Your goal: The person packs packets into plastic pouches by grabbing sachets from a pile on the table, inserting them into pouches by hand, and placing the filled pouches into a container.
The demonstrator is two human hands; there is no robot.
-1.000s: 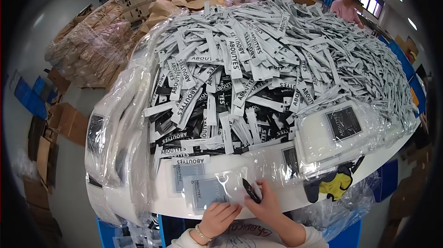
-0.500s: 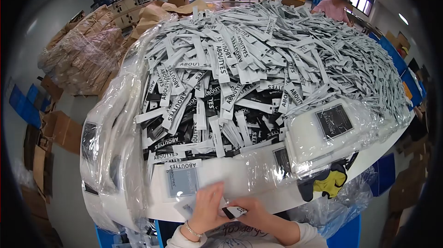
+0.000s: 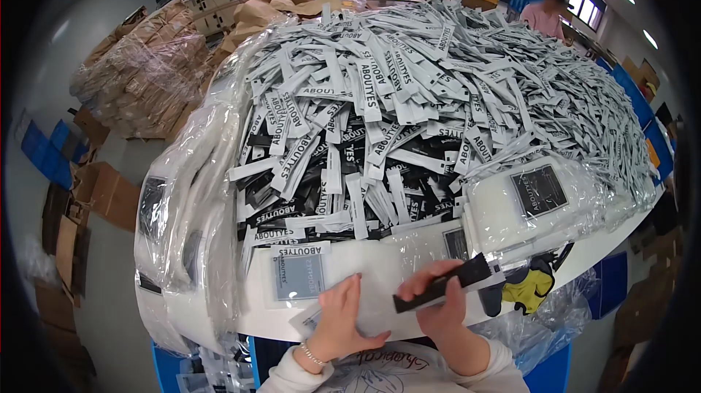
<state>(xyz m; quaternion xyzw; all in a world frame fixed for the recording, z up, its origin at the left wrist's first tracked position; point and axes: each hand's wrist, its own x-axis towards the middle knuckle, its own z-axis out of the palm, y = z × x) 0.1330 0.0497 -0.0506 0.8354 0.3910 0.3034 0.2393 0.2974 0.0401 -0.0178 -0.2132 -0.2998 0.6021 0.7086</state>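
My right hand (image 3: 442, 313) grips a long black stick packet (image 3: 456, 280) above the front edge of the table, and a pale strip shows along the packet's right end. My left hand (image 3: 339, 323) is spread, thumb apart from the fingers, with nothing visible in its grip. Beside that hand lies a clear bag with a grey printed label (image 3: 299, 277), a white ABOUTYES packet (image 3: 295, 250) across its top. The corner of another translucent pouch (image 3: 307, 318) pokes out by the left fingers; whether they touch it I cannot tell.
A large heap of white and black stick packets (image 3: 409, 93) covers the table. Stacked clear bags stand at left (image 3: 175, 247) and right (image 3: 515, 192). Black-and-yellow gloves (image 3: 529, 287) lie at the right edge. Another person (image 3: 544, 17) is at the far right, wrapped parcels (image 3: 142, 71) far left.
My right hand has moved right and up, away from my left, with the black packet now fully in sight. The left hand's thumb and fingers have spread apart.
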